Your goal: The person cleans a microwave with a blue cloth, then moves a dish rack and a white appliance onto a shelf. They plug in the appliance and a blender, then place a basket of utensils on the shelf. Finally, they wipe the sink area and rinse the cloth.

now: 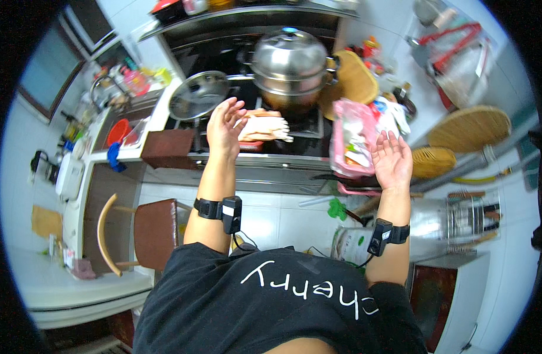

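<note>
My left hand (226, 128) is raised over the front of the counter with its fingers apart and nothing in it. A beige and white folded bundle (263, 125), perhaps cloth, lies just to its right. My right hand (392, 161) is palm up and holds nothing. A pink plastic container (353, 132) with wrapped items in it stands close to its left. Between and beyond my hands, a shiny metal steamer pot (290, 62) with its domed lid on stands on a black cooktop (297, 148). A glass pot lid (199, 95) rests beyond my left hand.
Wooden boards (355, 79) lean right of the pot. Woven round trays (470, 128) stand at the right wall. At left are a sink with a red plastic bowl (119, 132) and a blue cloth (115, 158). A brown-seated chair (156, 230) stands on the floor at left.
</note>
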The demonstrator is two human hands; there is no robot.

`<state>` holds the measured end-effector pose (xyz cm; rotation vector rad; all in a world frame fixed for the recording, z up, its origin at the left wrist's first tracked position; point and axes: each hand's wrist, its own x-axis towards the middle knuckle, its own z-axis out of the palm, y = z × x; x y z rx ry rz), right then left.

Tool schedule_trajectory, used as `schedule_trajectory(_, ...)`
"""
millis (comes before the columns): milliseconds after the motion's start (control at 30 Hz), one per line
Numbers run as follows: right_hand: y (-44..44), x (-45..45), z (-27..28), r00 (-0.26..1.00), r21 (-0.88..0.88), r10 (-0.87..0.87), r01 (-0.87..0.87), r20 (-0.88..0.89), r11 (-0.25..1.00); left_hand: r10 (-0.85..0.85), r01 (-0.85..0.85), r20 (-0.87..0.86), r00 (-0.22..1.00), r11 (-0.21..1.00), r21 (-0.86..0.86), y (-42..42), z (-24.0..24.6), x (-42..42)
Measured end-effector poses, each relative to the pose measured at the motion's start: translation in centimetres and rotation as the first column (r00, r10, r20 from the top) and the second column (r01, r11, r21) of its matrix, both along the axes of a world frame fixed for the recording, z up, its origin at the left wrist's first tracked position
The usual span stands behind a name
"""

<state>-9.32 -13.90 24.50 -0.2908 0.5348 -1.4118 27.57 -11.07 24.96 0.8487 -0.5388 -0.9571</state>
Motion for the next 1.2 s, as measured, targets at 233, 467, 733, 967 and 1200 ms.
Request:
schedule_trajectory(233,-1.3,25.0,2.9,0.943,-0.081,0.327,-0.332,-0.062,0.940,0.363,-0.369,-0.098,0.927,0.928,-0.053,9.2,-0.7,24.1)
schedule_trajectory(467,0.6,48.1,2.2,0.802,-0.002,0.592,-0.594,-0.085,0.805,0.652,-0.712,-0.387,0.652,0.702,-0.016,22.1,-2.2,44.3)
schedule_trajectory(733,-1.0,61.0,-0.1,0.727,0.120,0.655,-0.645,-0.208,0.755,0.785,-0.871,-0.475,0.397,0.485,0.075,31.6,-7.0,52.3)
schedule_trajectory(967,-4.1,71.3,-2.8,0.628,0.142,0.776,-0.764,-0.057,0.629,0.855,-0.917,-0.494,0.158,0.312,0.247,35.0,-8.5,56.5)
schedule_trajectory(1200,-7.7,81.3,-3.3,0.543,0.143,0.839,-0.832,0.013,0.536,0.917,-0.969,-0.370,0.147,0.209,0.134,35.3,-4.8,61.3)
